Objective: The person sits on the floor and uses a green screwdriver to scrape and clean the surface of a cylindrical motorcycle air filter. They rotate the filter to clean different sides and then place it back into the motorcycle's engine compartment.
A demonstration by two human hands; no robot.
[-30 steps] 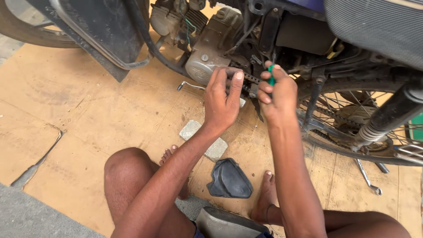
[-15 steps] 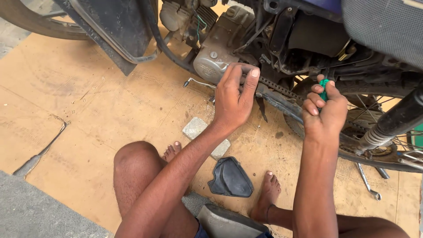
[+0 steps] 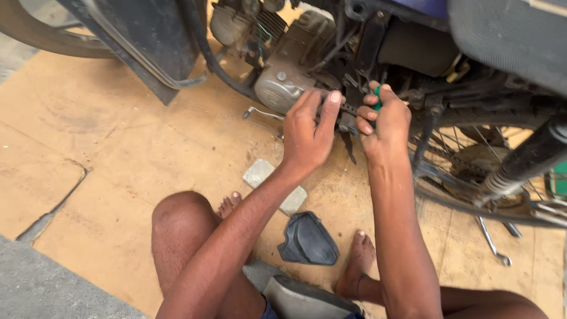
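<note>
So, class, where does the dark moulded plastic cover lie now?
The dark moulded plastic cover lies on the floor between the person's bare feet, below the left hand.

Outdoors in even daylight. Tan, worn plywood floor sheets [image 3: 118, 147] spread across most of the ground. Strip of grey concrete paving [image 3: 41, 289] at seven o'clock. Flat grey stone block [image 3: 274, 186] lying near centre.

The green-handled tool [image 3: 377, 97] is mostly hidden inside the right hand [image 3: 384, 121].
</note>
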